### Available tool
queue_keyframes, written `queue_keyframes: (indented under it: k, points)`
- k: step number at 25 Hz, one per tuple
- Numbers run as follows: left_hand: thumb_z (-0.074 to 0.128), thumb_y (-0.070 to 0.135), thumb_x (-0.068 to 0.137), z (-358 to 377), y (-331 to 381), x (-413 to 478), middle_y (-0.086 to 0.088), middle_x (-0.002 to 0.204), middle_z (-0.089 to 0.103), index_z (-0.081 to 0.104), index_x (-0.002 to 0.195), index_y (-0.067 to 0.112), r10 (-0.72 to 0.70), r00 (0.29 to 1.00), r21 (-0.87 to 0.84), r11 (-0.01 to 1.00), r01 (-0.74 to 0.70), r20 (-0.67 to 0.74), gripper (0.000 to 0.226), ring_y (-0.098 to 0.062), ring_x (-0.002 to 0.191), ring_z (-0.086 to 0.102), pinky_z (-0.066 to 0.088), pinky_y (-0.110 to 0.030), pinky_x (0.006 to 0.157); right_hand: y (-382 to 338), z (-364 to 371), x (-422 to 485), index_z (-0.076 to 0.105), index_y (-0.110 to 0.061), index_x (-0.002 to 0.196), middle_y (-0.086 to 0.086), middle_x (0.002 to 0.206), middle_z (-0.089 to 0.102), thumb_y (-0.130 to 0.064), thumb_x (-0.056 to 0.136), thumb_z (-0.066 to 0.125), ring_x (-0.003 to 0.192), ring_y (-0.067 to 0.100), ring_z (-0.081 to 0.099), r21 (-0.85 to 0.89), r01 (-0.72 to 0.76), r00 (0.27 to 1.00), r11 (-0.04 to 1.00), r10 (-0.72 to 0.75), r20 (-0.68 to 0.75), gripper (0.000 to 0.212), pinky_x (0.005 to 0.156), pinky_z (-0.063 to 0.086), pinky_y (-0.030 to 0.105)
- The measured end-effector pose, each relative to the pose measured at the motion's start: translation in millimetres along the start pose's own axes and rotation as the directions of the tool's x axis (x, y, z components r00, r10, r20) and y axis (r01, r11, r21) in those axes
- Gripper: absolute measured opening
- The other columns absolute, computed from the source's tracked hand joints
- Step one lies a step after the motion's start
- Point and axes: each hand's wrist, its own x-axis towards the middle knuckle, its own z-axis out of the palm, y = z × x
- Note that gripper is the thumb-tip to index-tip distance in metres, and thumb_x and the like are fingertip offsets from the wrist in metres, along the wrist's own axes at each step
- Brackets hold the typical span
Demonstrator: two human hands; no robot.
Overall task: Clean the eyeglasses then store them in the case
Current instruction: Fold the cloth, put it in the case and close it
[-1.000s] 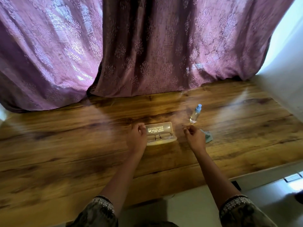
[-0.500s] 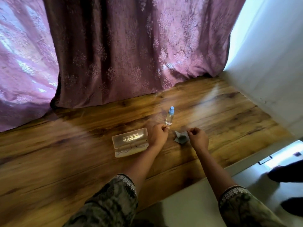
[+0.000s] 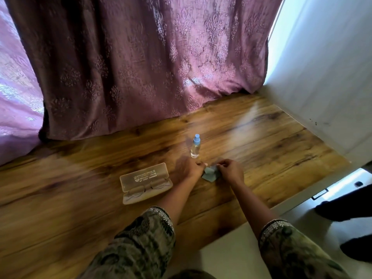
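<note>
An open beige glasses case (image 3: 144,175) lies on the wooden table, with thin-framed eyeglasses (image 3: 148,190) resting in its lower half. To its right a small grey-blue cloth (image 3: 210,174) sits crumpled on the table. My left hand (image 3: 189,169) touches the cloth's left edge with closed fingers. My right hand (image 3: 231,171) pinches the cloth's right side. A small clear spray bottle (image 3: 195,147) with a blue cap stands upright just beyond both hands.
A purple patterned curtain (image 3: 141,67) hangs down to the table's far edge. A white wall (image 3: 326,77) borders the table on the right. The table's front edge (image 3: 261,214) runs diagonally near my forearms. Dark shoes (image 3: 346,208) show on the floor at right.
My left hand left the case and moved right to the cloth. My right hand stayed at the cloth. The view swung so the case now lies to the left.
</note>
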Motion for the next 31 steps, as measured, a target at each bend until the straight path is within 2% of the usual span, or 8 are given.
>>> queue_keyframes:
  k: [3, 6, 10, 13, 16, 22, 28, 31]
  points:
    - [0.066, 0.016, 0.082, 4, -1, 1, -0.006, 0.100, 0.073, 0.072, 0.091, 0.010, 0.038, 0.999, -0.067, 0.997, -0.036, 0.032, 0.013, -0.013, 0.086, 0.062, 0.040, -0.006, 0.054, 3, 1, 5, 0.071, -0.016, 0.090, 0.008, 0.094, 0.073, -0.026, 0.080, 0.068, 0.087, 0.023, 0.066, -0.027, 0.000, 0.999, 1.000, 0.002, 0.049, 0.014, 0.079, 0.054, 0.038]
    - [0.067, 0.018, 0.081, -4, -2, -1, -0.003, 0.097, 0.072, 0.072, 0.088, 0.013, 0.098, 0.995, -0.101, 0.990, -0.100, -0.025, 0.010, -0.012, 0.088, 0.062, 0.042, -0.017, 0.066, 1, 0, 4, 0.070, -0.014, 0.092, 0.008, 0.095, 0.073, -0.024, 0.081, 0.068, 0.089, 0.023, 0.066, -0.004, 0.004, 1.000, 1.000, -0.004, 0.029, 0.016, 0.082, 0.054, 0.040]
    - [0.065, 0.017, 0.082, -29, 2, -5, -0.005, 0.097, 0.071, 0.066, 0.083, 0.014, 0.283, 0.959, -0.164, 0.946, -0.281, -0.007, 0.003, -0.018, 0.092, 0.064, 0.051, -0.032, 0.081, -20, -11, -11, 0.065, -0.003, 0.085, 0.012, 0.084, 0.066, -0.013, 0.087, 0.060, 0.083, 0.023, 0.061, 0.314, 0.191, 0.980, 0.930, -0.199, -0.006, 0.011, 0.075, 0.047, 0.033]
    - [0.064, 0.015, 0.083, -55, 8, -11, -0.004, 0.093, 0.072, 0.063, 0.079, 0.016, 0.412, 0.911, -0.204, 0.891, -0.407, -0.019, 0.004, -0.012, 0.083, 0.064, 0.046, -0.019, 0.071, -53, -27, -27, 0.063, -0.002, 0.093, 0.008, 0.090, 0.063, -0.007, 0.090, 0.053, 0.079, 0.011, 0.059, 0.556, 0.281, 0.930, 0.782, -0.364, 0.041, 0.011, 0.071, 0.048, 0.019]
    - [0.060, 0.009, 0.085, -89, 18, -19, 0.003, 0.080, 0.065, 0.061, 0.085, 0.010, 0.499, 0.867, -0.330, 0.818, -0.471, -0.002, 0.001, 0.003, 0.070, 0.059, 0.043, -0.007, 0.063, -85, -45, -39, 0.060, 0.003, 0.111, 0.001, 0.097, 0.065, -0.005, 0.091, 0.051, 0.085, -0.001, 0.063, 0.650, 0.323, 0.810, 0.688, -0.556, 0.186, 0.024, 0.070, 0.048, 0.007]
    - [0.053, 0.008, 0.090, -140, 36, -42, 0.004, 0.069, 0.057, 0.054, 0.083, 0.015, 0.554, 0.831, -0.413, 0.746, -0.523, -0.054, 0.010, 0.002, 0.057, 0.053, 0.044, -0.014, 0.053, -124, -63, -48, 0.058, 0.010, 0.110, 0.015, 0.098, 0.064, 0.000, 0.085, 0.057, 0.089, 0.018, 0.061, 0.619, 0.363, 0.573, 0.696, -0.691, 0.441, 0.026, 0.081, 0.050, 0.022]
    - [0.042, 0.015, 0.096, -161, 33, -51, 0.003, 0.076, 0.051, 0.049, 0.089, 0.014, 0.500, 0.856, -0.414, 0.757, -0.505, -0.131, 0.009, -0.009, 0.071, 0.048, 0.043, -0.017, 0.064, -132, -68, -55, 0.064, -0.003, 0.106, 0.009, 0.092, 0.068, -0.011, 0.079, 0.063, 0.082, 0.016, 0.063, 0.669, 0.258, 0.634, 0.698, -0.644, 0.428, 0.028, 0.078, 0.049, 0.029]
    - [0.043, 0.026, 0.096, -161, 28, -58, 0.000, 0.079, 0.055, 0.050, 0.096, 0.012, 0.372, 0.928, -0.652, 0.699, -0.293, -0.018, 0.016, -0.010, 0.072, 0.054, 0.050, -0.014, 0.062, -141, -66, -62, 0.064, -0.009, 0.093, -0.004, 0.073, 0.069, -0.011, 0.083, 0.059, 0.066, 0.007, 0.063, 0.702, 0.215, 0.668, 0.679, -0.627, 0.401, 0.011, 0.060, 0.050, 0.020]
